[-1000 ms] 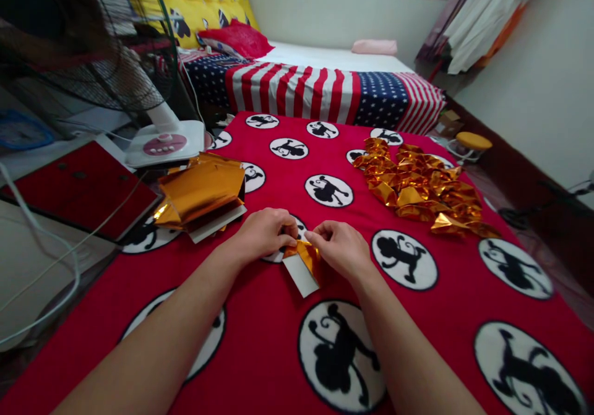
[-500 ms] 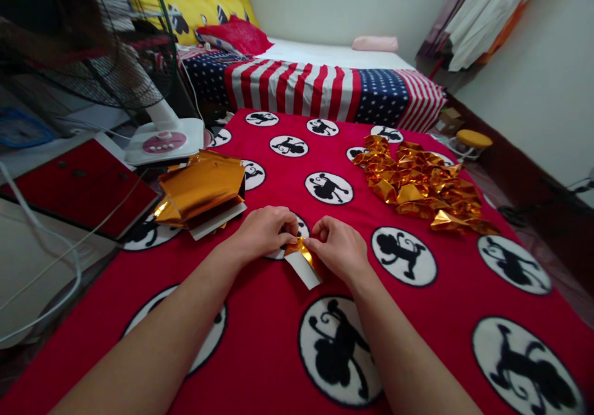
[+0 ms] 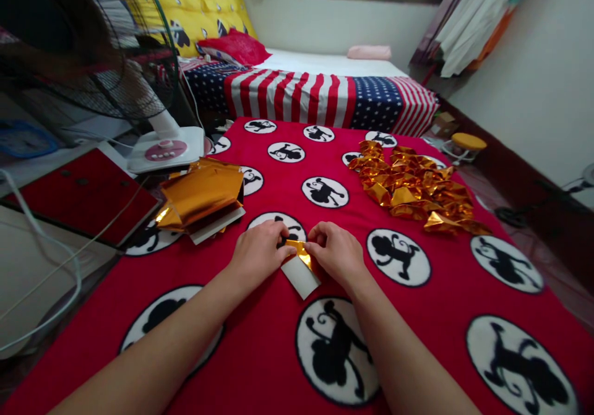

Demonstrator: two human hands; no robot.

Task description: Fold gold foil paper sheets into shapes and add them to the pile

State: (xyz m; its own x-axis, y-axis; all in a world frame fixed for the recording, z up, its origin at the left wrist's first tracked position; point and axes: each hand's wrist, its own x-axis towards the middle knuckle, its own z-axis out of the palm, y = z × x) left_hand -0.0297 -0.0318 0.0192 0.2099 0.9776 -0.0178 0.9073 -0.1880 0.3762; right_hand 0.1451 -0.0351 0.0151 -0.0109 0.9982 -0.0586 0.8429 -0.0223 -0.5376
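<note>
Between my two hands is a piece of gold foil paper [image 3: 301,276], partly folded, its pale back facing up toward me and a shiny gold strip along its far and right edges. My left hand [image 3: 260,249] pinches its far left corner between thumb and fingers. On the other side, my right hand [image 3: 338,255] pinches the gold edge with thumb and curled fingers. To the left lies a stack of flat gold foil sheets [image 3: 202,195]. A heap of folded gold foil pieces [image 3: 413,186] rests to the right.
A red cloth with monkey prints [image 3: 260,341] covers the surface under my hands. At the left stand an electric fan [image 3: 169,149] and a dark red panel [image 3: 83,195] with cables across it. Beyond are a bed [image 3: 297,96] and a yellow-topped stool [image 3: 468,141].
My hands have drawn slightly apart at the paper's far edge, and more of its pale back shows. The view has tilted up a little.
</note>
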